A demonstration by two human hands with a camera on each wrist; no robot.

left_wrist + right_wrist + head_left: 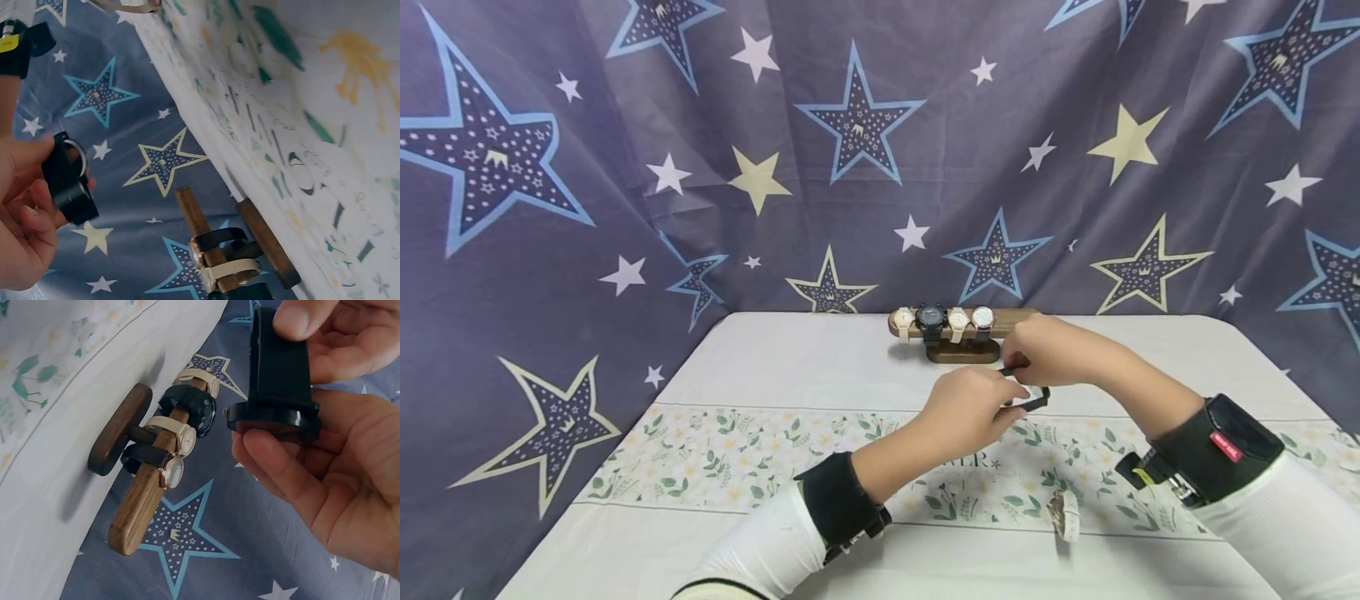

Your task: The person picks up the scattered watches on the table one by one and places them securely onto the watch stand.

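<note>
A watch with a black strap (1036,402) is held above the table between both hands. My left hand (970,408) pinches it from the near left, and my right hand (1052,350) grips its far end with the fingers bent downward. In the right wrist view, fingers hold the round dark case (275,422) from below while a thumb presses on the strap (284,365). The left wrist view shows the strap curved into a loop. Just behind the hands stands a wooden watch stand (1017,320), carrying several watches on the left part of its bar.
A watch with a white strap (1070,517) lies on the near right of the table. A floral runner (700,458) crosses the white tablecloth (805,358). Behind the table hangs a dark curtain (880,217) printed with stars.
</note>
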